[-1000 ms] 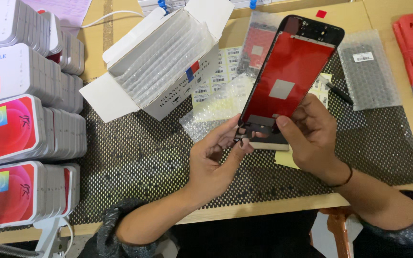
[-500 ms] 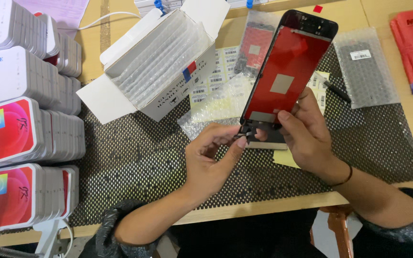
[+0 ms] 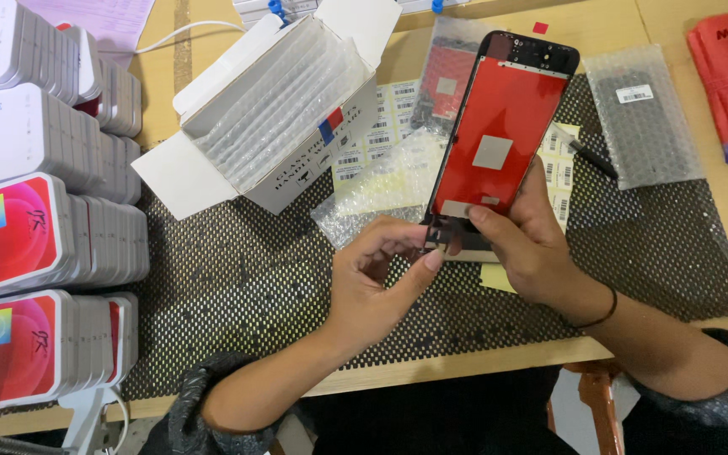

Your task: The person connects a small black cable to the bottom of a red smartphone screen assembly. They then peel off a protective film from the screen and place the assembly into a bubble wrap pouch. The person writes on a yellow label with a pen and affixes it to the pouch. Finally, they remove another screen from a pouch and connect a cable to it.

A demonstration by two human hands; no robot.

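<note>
Left thumb (image 3: 431,259) lower (slightly) — screen's (image 3: 499,139) bottom edge

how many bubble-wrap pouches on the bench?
3 clear. One bubble-wrap pouch lies right of the red screen panel that the right hand holds; one is partly behind it; one crumpled lies above the left hand. More may be hidden.

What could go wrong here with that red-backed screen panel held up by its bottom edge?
1. The right hand holds the screen panel only at its lower end, tilted above the mesh mat; that grip could slip and drop it.
2. The left hand's fingertips pinch at small dark parts on the panel's bottom edge; too much pull might bend or tear them.
3. The open white box stands close by; a swing of the panel could knock it.
</note>
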